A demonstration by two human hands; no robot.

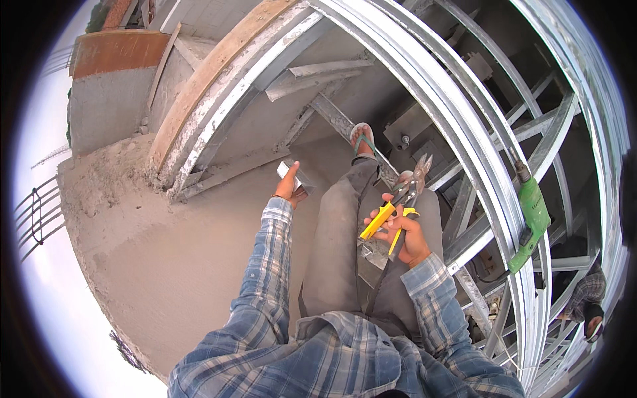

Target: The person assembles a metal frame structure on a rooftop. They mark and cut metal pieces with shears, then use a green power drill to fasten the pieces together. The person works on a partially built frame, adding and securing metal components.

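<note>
A short piece of silvery metal channel point(303, 179) is in my left hand point(286, 185), gripped between thumb and fingers above the concrete floor. My right hand point(410, 237) is wrapped round the yellow handles of a pair of tin snips point(379, 221). The handles are spread apart, and the blades point up and away from me, over my right leg. The snips and the channel piece are apart, on either side of my left leg. Part of the right hand's grip is hidden behind the handles.
Long galvanized metal studs point(424, 76) curve past on my right. A green power drill point(533, 212) rests against them. Another person point(587, 295) is at the lower right, beyond the frame. A wooden plank point(206, 86) edges the opening ahead; rebar point(40, 219) sticks out at left, beyond the concrete floor's edge point(99, 278).
</note>
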